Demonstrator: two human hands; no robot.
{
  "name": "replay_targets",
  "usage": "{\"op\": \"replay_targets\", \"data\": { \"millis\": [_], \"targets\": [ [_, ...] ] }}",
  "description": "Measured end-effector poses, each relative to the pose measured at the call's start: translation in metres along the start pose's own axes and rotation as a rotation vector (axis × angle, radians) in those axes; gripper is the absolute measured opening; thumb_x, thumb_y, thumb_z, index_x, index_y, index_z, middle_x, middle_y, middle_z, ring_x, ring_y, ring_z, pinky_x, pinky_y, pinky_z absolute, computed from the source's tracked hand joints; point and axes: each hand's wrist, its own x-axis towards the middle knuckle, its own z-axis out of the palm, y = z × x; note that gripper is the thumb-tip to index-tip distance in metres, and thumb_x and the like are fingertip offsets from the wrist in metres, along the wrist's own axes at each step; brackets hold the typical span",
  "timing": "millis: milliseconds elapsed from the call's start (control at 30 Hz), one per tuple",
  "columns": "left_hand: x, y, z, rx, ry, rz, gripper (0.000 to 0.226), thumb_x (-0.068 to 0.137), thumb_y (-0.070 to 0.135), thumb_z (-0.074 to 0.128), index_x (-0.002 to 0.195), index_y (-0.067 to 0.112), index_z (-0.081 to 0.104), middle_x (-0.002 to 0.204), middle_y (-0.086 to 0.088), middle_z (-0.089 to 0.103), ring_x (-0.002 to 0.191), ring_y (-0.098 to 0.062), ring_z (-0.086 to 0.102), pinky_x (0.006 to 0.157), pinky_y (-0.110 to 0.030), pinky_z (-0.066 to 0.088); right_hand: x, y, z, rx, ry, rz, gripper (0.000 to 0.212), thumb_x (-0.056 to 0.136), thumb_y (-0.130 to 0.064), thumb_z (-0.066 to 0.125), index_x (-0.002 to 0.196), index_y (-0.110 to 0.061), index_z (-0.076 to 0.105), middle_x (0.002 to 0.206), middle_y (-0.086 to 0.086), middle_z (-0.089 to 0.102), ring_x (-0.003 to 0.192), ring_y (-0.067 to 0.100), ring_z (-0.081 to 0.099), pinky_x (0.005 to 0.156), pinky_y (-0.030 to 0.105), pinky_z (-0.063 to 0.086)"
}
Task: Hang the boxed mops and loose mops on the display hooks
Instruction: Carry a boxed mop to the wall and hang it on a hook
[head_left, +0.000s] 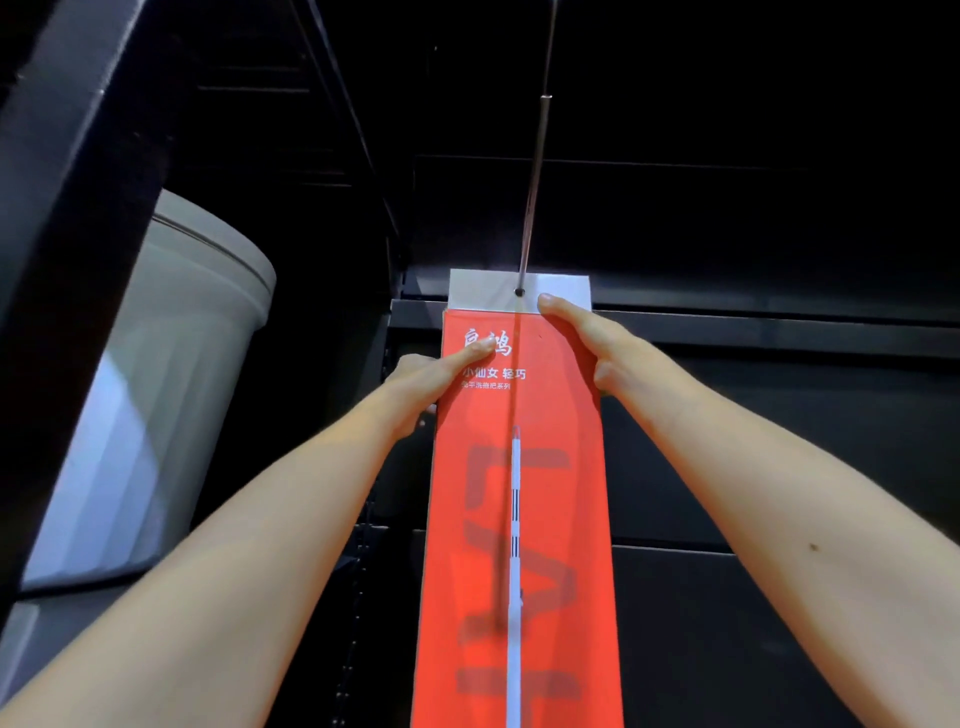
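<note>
Dark shelving (779, 327) closes in behind and to the left, with open room right of the box (566, 519). A grey bin (182, 338) stands at left, its inside hidden. The red mop box is held upright, its white tab (483, 291) meeting the hook (535, 182) tip at the hole. The left hand (431, 379) and right hand (587, 343) clamp its upper edges.

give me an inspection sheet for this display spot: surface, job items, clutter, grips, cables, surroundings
surface: black display rack; no table in view
job's things: red mop box, upright; the end of the metal hook sits at the hole in the box's white hang tab
clutter: nothing seen
grips: left hand holds the box's left edge, thumb on the front; right hand holds its top right corner
cables: nothing seen
surroundings: pale lidded tub at left; dark shelving above
</note>
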Motion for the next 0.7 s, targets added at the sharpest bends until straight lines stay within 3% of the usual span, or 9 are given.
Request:
{"op": "replay_targets", "data": {
  "millis": [267, 467, 533, 633, 700],
  "targets": [
    [0.023, -0.02, 0.007, -0.005, 0.011, -0.06, 0.093, 0.032, 0.082, 0.07, 0.097, 0.016, 0.068, 0.098, -0.003, 0.072, 0.093, -0.026, 0.065, 0.095, -0.046, 0.047, 0.022, 0.024, 0.008, -0.01, 0.054, 0.033, 0.069, 0.05, -0.053, 0.086, 0.105, -0.014, 0.071, 0.096, 0.006, 0.075, 0.072, 0.023, 0.07, 0.057, 0.03, 0.053],
    [0.03, -0.023, 0.01, -0.001, -0.028, -0.072, 0.083, 0.064, 0.07, 0.068, 0.118, 0.008, 0.057, 0.1, -0.004, 0.065, 0.09, -0.023, 0.06, 0.098, -0.044, 0.044, 0.045, 0.038, 0.006, -0.005, 0.074, 0.034, 0.102, 0.018, -0.056, 0.087, 0.11, -0.015, 0.069, 0.095, 0.007, 0.076, 0.08, 0.025, 0.073, 0.074, 0.041, 0.059],
    [0.033, -0.024, 0.01, -0.002, -0.037, -0.067, 0.082, 0.068, 0.067, 0.067, 0.123, 0.007, 0.054, 0.104, -0.005, 0.064, 0.085, -0.021, 0.059, 0.091, -0.04, 0.045, 0.034, 0.037, 0.007, -0.029, 0.092, 0.008, 0.101, 0.023, -0.056, 0.088, 0.111, -0.013, 0.067, 0.094, 0.007, 0.075, 0.077, 0.024, 0.073, 0.07, 0.038, 0.059],
    [0.037, -0.025, 0.012, 0.001, -0.043, -0.075, 0.082, 0.072, 0.063, 0.067, 0.128, 0.007, 0.049, 0.11, -0.007, 0.065, 0.082, -0.02, 0.06, 0.076, -0.035, 0.046, 0.018, 0.033, 0.008, -0.051, 0.143, -0.051, 0.066, 0.052, -0.05, 0.089, 0.096, -0.008, 0.063, 0.085, 0.006, 0.069, 0.069, 0.02, 0.068, 0.058, 0.03, 0.054],
    [0.039, -0.025, 0.014, -0.006, -0.044, -0.079, 0.08, 0.073, 0.061, 0.068, 0.128, 0.007, 0.047, 0.105, -0.007, 0.063, 0.078, -0.019, 0.06, 0.074, -0.036, 0.047, 0.019, 0.034, 0.006, -0.097, 0.182, -0.085, 0.075, 0.048, -0.056, 0.087, 0.101, -0.008, 0.063, 0.091, 0.006, 0.069, 0.075, 0.021, 0.068, 0.067, 0.034, 0.057]
  ]
}}
